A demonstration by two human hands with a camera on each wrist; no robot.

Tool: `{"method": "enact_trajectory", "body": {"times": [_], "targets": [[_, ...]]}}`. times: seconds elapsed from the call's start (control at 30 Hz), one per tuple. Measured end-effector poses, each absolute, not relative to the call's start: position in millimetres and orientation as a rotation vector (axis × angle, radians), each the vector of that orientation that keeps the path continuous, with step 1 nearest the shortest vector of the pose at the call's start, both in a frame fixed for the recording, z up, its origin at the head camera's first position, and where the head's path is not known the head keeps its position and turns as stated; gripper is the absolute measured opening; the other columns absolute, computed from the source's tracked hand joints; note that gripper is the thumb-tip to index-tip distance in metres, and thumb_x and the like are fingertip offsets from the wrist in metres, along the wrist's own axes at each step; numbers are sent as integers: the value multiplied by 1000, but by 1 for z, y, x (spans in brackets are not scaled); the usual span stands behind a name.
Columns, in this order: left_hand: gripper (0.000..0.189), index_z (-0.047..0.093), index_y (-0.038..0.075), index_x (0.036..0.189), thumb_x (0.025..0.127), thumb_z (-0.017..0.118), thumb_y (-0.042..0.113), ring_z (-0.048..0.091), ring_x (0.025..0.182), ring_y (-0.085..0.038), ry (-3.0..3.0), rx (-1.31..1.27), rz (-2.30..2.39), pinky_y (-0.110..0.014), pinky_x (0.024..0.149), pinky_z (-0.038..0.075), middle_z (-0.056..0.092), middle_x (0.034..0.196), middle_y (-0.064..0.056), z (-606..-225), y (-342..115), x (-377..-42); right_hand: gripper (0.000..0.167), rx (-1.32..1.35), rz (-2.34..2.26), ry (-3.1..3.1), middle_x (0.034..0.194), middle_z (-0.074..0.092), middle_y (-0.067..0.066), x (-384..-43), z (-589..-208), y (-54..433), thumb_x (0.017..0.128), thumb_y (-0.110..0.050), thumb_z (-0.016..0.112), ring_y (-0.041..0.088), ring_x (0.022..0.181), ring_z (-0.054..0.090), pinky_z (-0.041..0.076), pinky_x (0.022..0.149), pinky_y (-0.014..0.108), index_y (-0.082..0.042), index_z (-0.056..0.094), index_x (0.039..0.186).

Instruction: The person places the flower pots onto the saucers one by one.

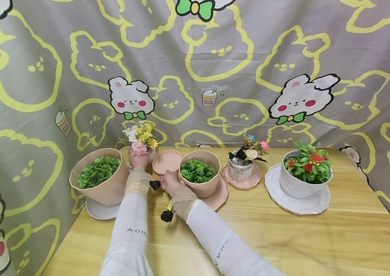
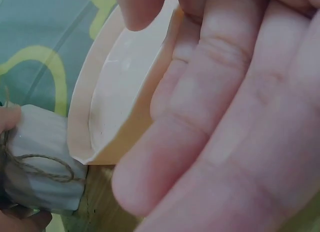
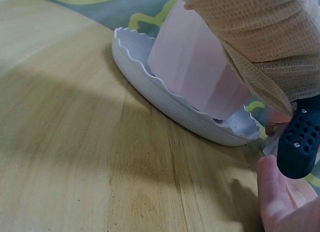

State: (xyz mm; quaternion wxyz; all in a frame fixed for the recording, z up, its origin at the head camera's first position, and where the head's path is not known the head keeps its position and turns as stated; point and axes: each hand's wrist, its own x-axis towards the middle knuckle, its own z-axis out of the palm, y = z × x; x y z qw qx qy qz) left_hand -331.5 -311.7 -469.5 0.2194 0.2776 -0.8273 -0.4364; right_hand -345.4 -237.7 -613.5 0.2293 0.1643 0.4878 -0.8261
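While the left hand [image 1: 139,159] grips the small white pot [image 1: 151,154] from the near side, fingers curled round its ribbed, twine-tied wall [image 2: 42,157], the pot stands upright left of centre in the head view. Its bunch of pink and yellow flowers [image 1: 142,140] rises straight above the knuckles. The pot's long axis is vertical.

Just right of it in that frame lies the empty pink saucer [image 1: 165,161]. The right hand [image 1: 170,181] holds it at its near right rim. In the left wrist view the fingers [image 2: 200,117] lie under the saucer [image 2: 120,92] and the thumb comes over its edge, so it looks pinched rather than merely touched, and it sits slightly tilted.

Pot and saucer are just beside each other; whether they touch I cannot tell. The left hand is the one on the pot, with the saucer on its right.

Both stand between two pots of green leaves, a large one [image 1: 99,180] at the left and a smaller one [image 1: 199,172] just right of the right hand, on the wooden table [image 1: 284,237].
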Motion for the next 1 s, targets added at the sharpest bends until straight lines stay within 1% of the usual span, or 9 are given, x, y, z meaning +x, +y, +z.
{"method": "enact_trajectory", "body": {"times": [0.13,0.2,0.37,0.5,0.57,0.67,0.77,0.9,1.0], "targets": [[95,28,-6,145,76,80,34,40,135,-43,-2264,778,-1204,-49,116,33,42,142,-30,-471,-313,-331,43,468,-2275,1310,100,58,31,-344,-613,-237,103,-18,24,39,81,63,57,67,39,12,54,103],[94,30,-6,143,75,81,36,40,134,-44,-2273,789,-1183,-51,116,34,43,140,-30,-471,-313,-331,39,474,-2269,1263,91,60,28,-356,-629,-240,101,-17,28,36,74,63,56,61,37,9,56,97],[84,40,-6,134,74,82,35,45,128,-44,-2245,800,-1171,-52,112,37,48,134,-29,-472,-314,-329,39,504,-2252,1315,100,65,36,-342,-603,-235,101,-10,23,41,86,67,59,69,43,13,54,107],[81,43,-5,132,73,83,33,49,125,-42,-2208,777,-1169,-50,111,39,53,130,-27,-469,-313,-329,37,473,-2241,1291,101,63,39,-326,-570,-215,100,-6,22,44,88,67,59,72,45,15,52,108],[80,43,-5,133,73,83,32,49,125,-41,-2190,753,-1182,-48,112,39,54,131,-26,-464,-313,-329,37,481,-2239,1282,104,62,39,-306,-536,-200,99,-3,22,44,92,67,59,76,45,16,52,112],[80,42,-4,135,74,83,28,50,127,-38,-2150,688,-1236,-45,114,38,54,133,-24,-455,-311,-329,40,516,-2217,1288,118,58,39,-276,-484,-179,101,-3,21,44,107,63,56,92,46,18,48,123],[78,42,-4,134,74,84,22,50,127,-37,-2122,604,-1278,-43,114,38,55,132,-23,-448,-307,-328,43,503,-2214,1277,126,53,40,-261,-461,-169,100,-1,20,46,117,58,52,101,46,19,43,130],[74,44,-6,133,73,84,12,51,125,-36,-2096,459,-1340,-42,113,39,56,131,-24,-441,-303,-324,45,495,-2203,1229,128,52,41,-273,-477,-175,100,-3,18,49,119,55,48,104,51,20,41,131],[71,46,-7,132,73,83,10,52,125,-36,-2129,361,-1347,-42,113,39,56,131,-25,-436,-300,-320,47,451,-2234,1222,116,58,41,-301,-526,-195,99,-6,16,48,106,62,55,91,51,21,45,125]]}}
